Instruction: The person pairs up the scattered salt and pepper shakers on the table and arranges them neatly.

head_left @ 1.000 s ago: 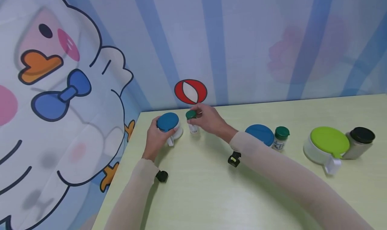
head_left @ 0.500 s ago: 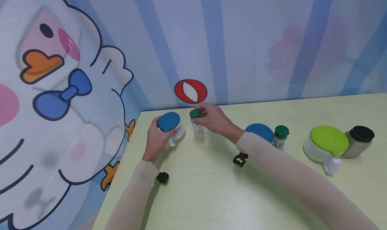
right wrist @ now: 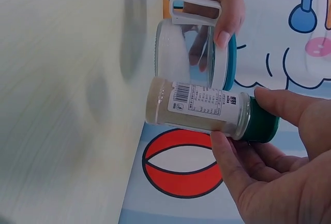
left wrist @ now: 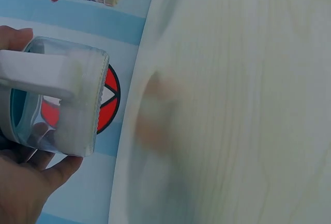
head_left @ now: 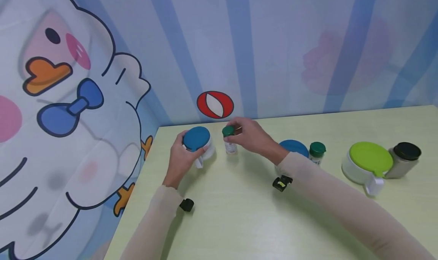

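Observation:
My left hand (head_left: 179, 159) grips a glass jar (head_left: 196, 138) with a blue lid and a white side handle; white contents show through its glass (right wrist: 173, 53). Thumb and fingers wrap its sides near the lid. Just to the right, my right hand (head_left: 251, 136) pinches a small spice bottle (head_left: 230, 146) at its dark green cap. Pale powder and a white printed label show on this bottle in the right wrist view. Both containers are upright in the head view, side by side, close over the table's back left part.
On the right of the table (head_left: 232, 222) stand another blue-lidded jar (head_left: 293, 147), partly behind my right sleeve, a green-capped bottle (head_left: 317, 150), a lime-lidded jar (head_left: 371, 159) and a black-lidded jar (head_left: 405, 159). A printed wall covering (head_left: 273, 62) borders the back and left.
Both hands have moved slightly to the right, carrying the blue-lidded jar and the spice bottle along. The containers on the right stay where they were.

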`<action>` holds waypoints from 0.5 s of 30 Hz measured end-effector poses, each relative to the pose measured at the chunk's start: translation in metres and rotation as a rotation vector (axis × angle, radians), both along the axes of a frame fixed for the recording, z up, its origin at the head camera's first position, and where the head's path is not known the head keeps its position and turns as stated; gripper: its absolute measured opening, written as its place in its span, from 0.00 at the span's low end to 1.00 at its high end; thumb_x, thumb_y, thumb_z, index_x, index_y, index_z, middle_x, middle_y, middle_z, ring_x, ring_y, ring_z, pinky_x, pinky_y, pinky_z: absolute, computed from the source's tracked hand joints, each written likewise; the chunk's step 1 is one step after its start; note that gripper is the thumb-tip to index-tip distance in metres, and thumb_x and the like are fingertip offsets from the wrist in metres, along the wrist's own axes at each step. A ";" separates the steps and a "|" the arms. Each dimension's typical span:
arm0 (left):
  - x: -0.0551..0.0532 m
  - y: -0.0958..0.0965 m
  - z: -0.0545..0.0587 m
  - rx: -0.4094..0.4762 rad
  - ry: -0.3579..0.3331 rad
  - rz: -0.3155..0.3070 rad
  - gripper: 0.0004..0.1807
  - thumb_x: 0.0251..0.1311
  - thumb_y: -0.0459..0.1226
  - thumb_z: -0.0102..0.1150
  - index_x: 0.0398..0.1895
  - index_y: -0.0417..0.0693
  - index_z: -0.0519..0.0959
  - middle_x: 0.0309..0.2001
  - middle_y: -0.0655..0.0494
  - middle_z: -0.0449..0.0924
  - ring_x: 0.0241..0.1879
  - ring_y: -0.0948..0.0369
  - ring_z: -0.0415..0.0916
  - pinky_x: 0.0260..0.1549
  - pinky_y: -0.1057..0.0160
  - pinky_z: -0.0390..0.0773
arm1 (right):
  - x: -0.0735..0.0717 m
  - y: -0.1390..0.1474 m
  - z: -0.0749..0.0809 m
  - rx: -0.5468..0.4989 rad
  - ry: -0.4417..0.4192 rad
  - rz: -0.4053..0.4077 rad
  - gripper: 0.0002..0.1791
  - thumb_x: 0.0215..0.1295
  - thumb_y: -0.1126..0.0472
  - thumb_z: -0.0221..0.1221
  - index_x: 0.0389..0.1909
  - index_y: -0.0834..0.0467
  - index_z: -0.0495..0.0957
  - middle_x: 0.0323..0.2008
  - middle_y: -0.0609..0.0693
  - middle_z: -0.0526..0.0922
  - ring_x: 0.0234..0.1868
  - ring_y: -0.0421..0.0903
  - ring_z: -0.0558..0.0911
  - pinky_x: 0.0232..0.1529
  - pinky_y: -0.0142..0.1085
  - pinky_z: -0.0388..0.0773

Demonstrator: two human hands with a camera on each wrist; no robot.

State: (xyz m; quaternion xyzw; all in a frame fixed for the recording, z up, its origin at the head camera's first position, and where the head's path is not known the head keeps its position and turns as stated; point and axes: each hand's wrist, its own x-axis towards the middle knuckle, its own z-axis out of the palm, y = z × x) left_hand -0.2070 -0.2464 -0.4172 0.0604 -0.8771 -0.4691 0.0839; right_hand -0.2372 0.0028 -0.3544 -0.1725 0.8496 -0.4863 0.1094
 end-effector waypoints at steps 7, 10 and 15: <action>0.008 0.008 0.004 -0.003 -0.008 -0.014 0.50 0.57 0.51 0.74 0.77 0.47 0.57 0.75 0.47 0.62 0.73 0.46 0.60 0.66 0.42 0.70 | 0.004 0.013 0.001 0.028 0.000 0.020 0.23 0.66 0.56 0.68 0.59 0.57 0.77 0.52 0.52 0.82 0.55 0.52 0.81 0.51 0.43 0.84; 0.011 0.012 0.005 -0.007 -0.012 -0.024 0.50 0.57 0.50 0.74 0.78 0.48 0.57 0.75 0.47 0.62 0.73 0.46 0.60 0.66 0.42 0.70 | 0.007 0.019 0.003 0.041 -0.003 0.022 0.23 0.66 0.56 0.68 0.59 0.56 0.78 0.51 0.52 0.82 0.55 0.51 0.81 0.50 0.42 0.84; 0.016 0.018 0.007 -0.014 -0.005 -0.046 0.50 0.56 0.50 0.74 0.77 0.48 0.57 0.74 0.47 0.62 0.73 0.45 0.60 0.65 0.41 0.71 | 0.010 0.028 0.006 0.055 0.008 0.040 0.21 0.66 0.57 0.68 0.58 0.57 0.78 0.51 0.52 0.82 0.55 0.52 0.81 0.51 0.43 0.84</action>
